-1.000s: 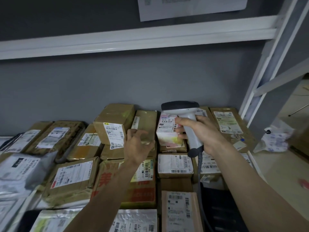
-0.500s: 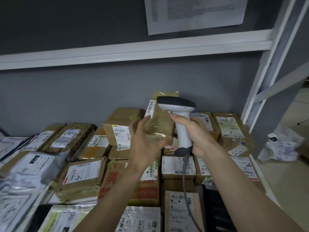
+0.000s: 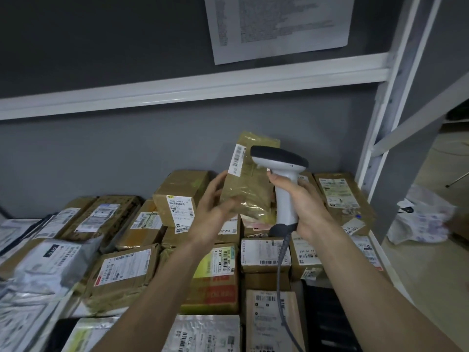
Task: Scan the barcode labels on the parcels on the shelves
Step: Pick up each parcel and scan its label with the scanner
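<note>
My left hand holds a small brown taped parcel upright above the pile, fingers and thumb round its lower left side. A white barcode label runs down the parcel's left edge. My right hand grips the handle of a white barcode scanner with a dark head, right beside the parcel. The scanner's grey cable hangs down. Below lie several labelled cardboard parcels, among them a box with a white label facing me.
The shelf is packed with brown boxes and grey mailer bags at the left. A white shelf beam crosses overhead, and a white upright stands at the right. A printed sheet hangs on the grey wall. Bagged items lie on the floor right.
My left hand has lifted the small brown parcel off the pile and turned it upright. The scanner has risen with my right hand to sit beside it.
</note>
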